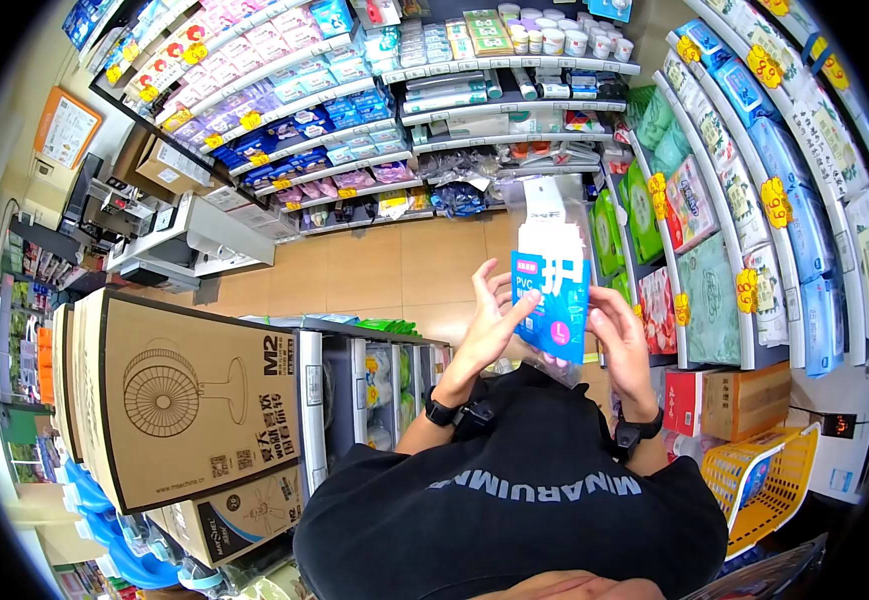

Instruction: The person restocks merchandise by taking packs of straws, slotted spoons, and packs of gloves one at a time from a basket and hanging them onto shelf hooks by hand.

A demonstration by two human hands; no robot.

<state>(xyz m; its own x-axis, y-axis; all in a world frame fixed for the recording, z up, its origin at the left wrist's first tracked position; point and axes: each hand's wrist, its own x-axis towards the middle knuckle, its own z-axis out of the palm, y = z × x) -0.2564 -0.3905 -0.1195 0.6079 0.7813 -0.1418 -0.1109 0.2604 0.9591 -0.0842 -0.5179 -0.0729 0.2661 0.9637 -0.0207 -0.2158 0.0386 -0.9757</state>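
A clear plastic package [551, 300] with a blue label, a pink mark and a white upper part is held upright in front of the black shirt. My left hand [494, 312] grips its left side, with the thumb across the front of the label. At the package's right edge is my right hand [616, 325], its fingers curled against the plastic. Both wrists wear dark bands.
Stocked shelves [509, 105] stand ahead, with more shelves [744, 200] close on the right. A large fan box [189, 400] sits on the left. A yellow basket [774, 480] is at the lower right. Tiled floor [354, 275] shows ahead.
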